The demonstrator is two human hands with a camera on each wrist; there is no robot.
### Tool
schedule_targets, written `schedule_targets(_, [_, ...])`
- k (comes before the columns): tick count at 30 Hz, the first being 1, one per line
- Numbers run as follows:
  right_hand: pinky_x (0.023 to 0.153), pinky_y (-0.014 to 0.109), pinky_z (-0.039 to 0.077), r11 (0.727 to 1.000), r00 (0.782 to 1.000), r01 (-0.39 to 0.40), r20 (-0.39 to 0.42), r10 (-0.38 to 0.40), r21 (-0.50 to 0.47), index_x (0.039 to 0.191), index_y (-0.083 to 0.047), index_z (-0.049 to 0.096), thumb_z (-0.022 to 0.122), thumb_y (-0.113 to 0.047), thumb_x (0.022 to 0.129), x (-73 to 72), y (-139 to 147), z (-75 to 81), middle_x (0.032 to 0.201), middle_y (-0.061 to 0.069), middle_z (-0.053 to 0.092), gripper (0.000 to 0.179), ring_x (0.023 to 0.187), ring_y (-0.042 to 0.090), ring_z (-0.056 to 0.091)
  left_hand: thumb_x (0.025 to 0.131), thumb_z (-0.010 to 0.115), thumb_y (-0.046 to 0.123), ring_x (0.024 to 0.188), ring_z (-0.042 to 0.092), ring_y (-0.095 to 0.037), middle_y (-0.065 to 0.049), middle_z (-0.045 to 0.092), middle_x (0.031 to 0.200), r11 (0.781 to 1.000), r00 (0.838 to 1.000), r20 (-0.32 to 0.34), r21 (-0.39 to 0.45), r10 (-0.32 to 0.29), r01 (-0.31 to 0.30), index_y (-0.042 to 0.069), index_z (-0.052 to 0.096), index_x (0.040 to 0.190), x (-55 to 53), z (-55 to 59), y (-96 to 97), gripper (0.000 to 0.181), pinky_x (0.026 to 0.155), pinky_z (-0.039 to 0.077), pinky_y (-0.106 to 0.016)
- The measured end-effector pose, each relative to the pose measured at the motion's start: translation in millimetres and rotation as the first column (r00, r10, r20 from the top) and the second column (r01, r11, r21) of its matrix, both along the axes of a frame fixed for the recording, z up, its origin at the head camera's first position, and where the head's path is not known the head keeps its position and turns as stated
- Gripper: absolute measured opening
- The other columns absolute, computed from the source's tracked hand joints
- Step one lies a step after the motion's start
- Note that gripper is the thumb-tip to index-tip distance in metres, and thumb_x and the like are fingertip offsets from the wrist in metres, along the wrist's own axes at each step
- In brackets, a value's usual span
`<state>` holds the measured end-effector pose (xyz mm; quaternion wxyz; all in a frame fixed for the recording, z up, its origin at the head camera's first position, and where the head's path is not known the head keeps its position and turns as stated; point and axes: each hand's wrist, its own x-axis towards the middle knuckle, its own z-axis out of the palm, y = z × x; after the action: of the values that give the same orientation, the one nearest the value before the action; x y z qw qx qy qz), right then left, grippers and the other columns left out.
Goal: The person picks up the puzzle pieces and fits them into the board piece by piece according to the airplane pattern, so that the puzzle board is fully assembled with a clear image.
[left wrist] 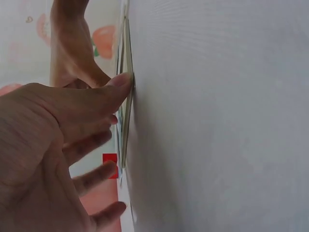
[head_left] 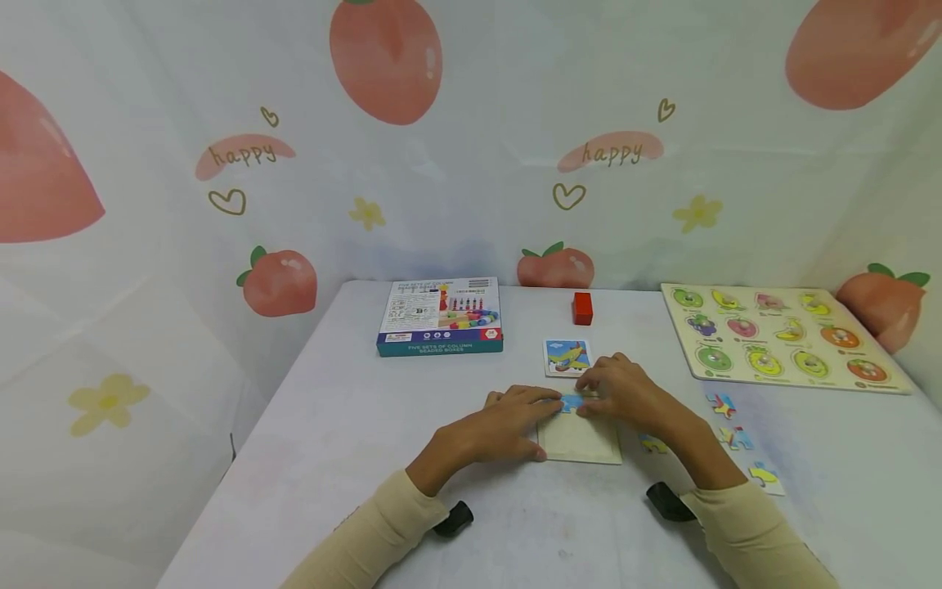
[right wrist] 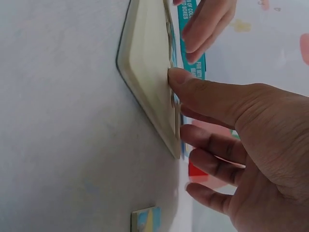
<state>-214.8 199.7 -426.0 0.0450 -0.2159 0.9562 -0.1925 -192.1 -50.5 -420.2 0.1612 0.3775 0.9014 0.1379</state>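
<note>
A pale wooden puzzle board lies on the table, with a blue puzzle piece in its far part. My left hand rests at the board's left side. Its thumb touches the board's edge, while its index fingertip meets the piece's left end; the other fingers are spread. From the right, my right hand pinches at the blue piece with thumb and index finger, the thumb on its near edge. The right fingers partly hide the piece. Just beyond the board lies a small airplane picture card.
Loose puzzle pieces lie right of the board, one partly under the right forearm. A fruit puzzle board stands at the back right. A beaded-boxes toy box and a red block sit near the back edge.
</note>
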Motion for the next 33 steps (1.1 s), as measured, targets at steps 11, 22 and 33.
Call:
schedule_targets(11, [0.088, 0.045, 0.050, 0.998, 0.999, -0.020, -0.037, 0.018, -0.054, 0.106, -0.010, 0.081, 0.087, -0.029, 0.088, 3.4, 4.4, -2.5, 0.103, 0.004, 0.071, 0.027, 0.102, 0.026, 0.058, 0.101, 0.073, 0.028, 0.158, 0.026, -0.020, 0.019, 0.030, 0.172, 0.999, 0.996, 0.083, -0.002, -0.045, 0.045, 0.032, 0.036, 0.167, -0.4, 4.2, 3.0, 0.075, 0.114, 0.033, -0.049])
schedule_targets(22, [0.096, 0.052, 0.051, 0.997, 0.999, 0.009, -0.040, -0.012, -0.076, 0.119, -0.009, 0.078, 0.085, -0.037, 0.090, 19.0, 32.1, 8.6, 0.111, 0.001, 0.074, 0.040, 0.111, 0.029, 0.058, 0.099, 0.074, 0.027, 0.158, 0.026, -0.020, 0.019, 0.031, 0.172, 0.999, 0.995, 0.093, -0.027, -0.023, 0.025, 0.031, 0.036, 0.167, -2.4, 4.3, 5.6, 0.078, 0.112, 0.032, -0.045])
schedule_targets(33, [0.094, 0.053, 0.051, 0.985, 0.989, 0.134, -0.040, -0.139, -0.109, 0.121, -0.010, 0.078, 0.088, -0.037, 0.088, 45.3, 94.0, 13.7, 0.114, 0.002, 0.074, 0.044, 0.114, 0.030, 0.060, 0.098, 0.073, 0.027, 0.157, 0.026, -0.019, 0.020, 0.032, 0.171, 1.000, 0.994, 0.106, -0.013, -0.026, 0.027, 0.035, 0.035, 0.167, -3.2, 4.3, 2.9, 0.079, 0.111, 0.031, -0.045])
